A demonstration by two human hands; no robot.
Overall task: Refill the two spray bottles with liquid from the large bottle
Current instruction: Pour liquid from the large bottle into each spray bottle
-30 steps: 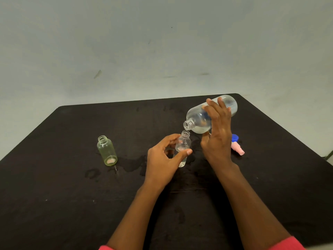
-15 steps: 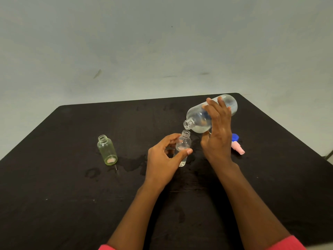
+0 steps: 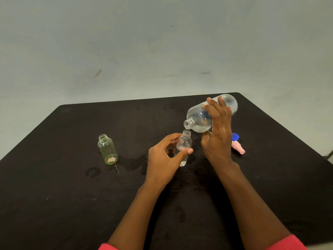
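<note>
The left hand (image 3: 165, 157) pinches the small clear bottle (image 3: 184, 141) at the middle of the table (image 3: 54, 195); the right hand (image 3: 219, 134) grips the tilted large bottle (image 3: 196, 119), its mouth just above. A green bottle (image 3: 107, 149) stands open toward the left edge. A blue cap (image 3: 235, 136) and a pink spray head (image 3: 238, 147) lie behind the right hand.

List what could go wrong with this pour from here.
The mouth of the large bottle hangs just above the narrow neck of the small clear bottle, so liquid may miss; the table shows wet patches. The left hand steadies that bottle only with thumb and fingertips, so it could tip.
</note>
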